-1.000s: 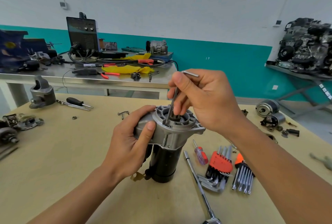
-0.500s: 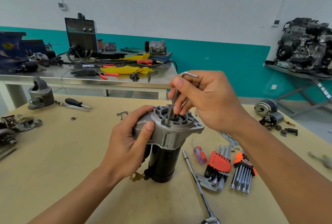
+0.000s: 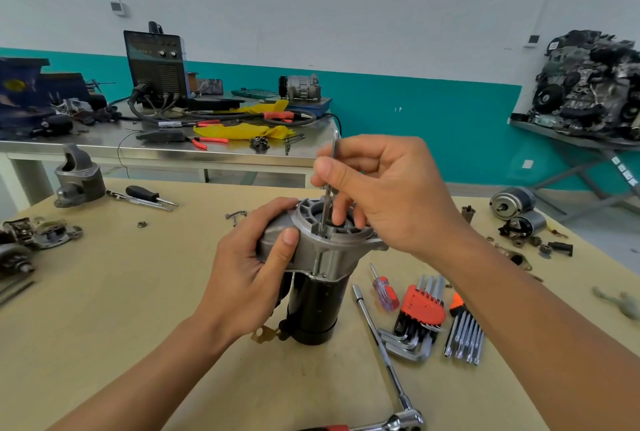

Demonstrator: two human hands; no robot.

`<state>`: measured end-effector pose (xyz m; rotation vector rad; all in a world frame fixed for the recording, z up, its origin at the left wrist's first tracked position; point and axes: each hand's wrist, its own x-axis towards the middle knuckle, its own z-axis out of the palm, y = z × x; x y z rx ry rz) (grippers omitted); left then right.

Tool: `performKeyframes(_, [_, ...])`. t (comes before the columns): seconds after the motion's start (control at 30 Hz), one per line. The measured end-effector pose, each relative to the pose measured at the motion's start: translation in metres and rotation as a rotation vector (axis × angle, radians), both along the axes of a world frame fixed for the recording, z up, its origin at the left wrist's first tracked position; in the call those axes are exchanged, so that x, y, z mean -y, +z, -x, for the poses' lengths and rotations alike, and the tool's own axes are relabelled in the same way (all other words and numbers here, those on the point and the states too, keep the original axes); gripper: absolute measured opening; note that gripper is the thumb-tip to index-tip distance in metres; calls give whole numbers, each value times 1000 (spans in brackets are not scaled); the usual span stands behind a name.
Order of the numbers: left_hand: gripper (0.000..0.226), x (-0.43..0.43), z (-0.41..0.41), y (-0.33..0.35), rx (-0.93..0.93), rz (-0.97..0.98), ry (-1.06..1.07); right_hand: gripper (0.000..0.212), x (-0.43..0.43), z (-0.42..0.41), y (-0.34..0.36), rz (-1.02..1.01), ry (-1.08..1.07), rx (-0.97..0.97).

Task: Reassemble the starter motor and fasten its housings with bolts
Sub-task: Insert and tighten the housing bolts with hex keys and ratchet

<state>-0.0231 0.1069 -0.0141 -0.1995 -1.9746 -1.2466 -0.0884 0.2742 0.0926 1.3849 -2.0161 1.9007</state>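
Two hands, head view: both work on one starter motor that stands upright near the middle of the tan table — black body down, grey housing on top.
Left hand: wraps the left side of the housing, fingers curled round its far side, thumb pressed flat on the near face.
Right hand: above and right of the housing, pinching a hex key between thumb and forefinger; the other fingers curl loosely, their tips down by the housing's open top.
Hex key: nearly upright, long shaft down, its tip at the near rim of the housing — what the tip sits in is too small to tell.
Near right of the motor: a red-and-clear screwdriver, a red holder of keys, an orange-ended key set just beside it, and a long ratchet lying from beside the motor's base toward the near edge.
Far left of the table: a grey nose casting, with a black-handled screwdriver just right of it; loose motor parts lie at the left edge.
Far right of the table: two small cylindrical motors with small parts scattered near them.
Beyond the table: a steel bench carrying a dark welding machine, cables and yellow cloth; an engine sits on a stand at the far right.
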Motion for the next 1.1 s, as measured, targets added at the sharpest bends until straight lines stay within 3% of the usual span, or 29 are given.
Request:
performKeyframes(0.17, [38,-2,0,-1,-2,3,1,15,-4,-2,-3,-33,36,2])
performKeyframes(0.47, [49,3,-6,2,26,45,-60,11,9,-7,-19,133,-70,-14])
performKeyframes(0.57, [71,12,-8,7,117,39,-153,12,12,-6,-20,148,-85,-37])
performKeyframes(0.7, [121,25,-12,10,229,-52,-340,14,11,-7,-25,190,-96,-90])
performKeyframes(0.77, [131,24,-12,10,261,-112,-360,15,11,-8,-28,179,-112,-119])
performKeyframes(0.9, [120,21,-10,9,282,-158,-341,18,13,-10,-31,139,-161,-207])
performKeyframes(1.1, [65,17,-9,17,310,-95,-388,11,17,-9,-41,114,-257,-383])
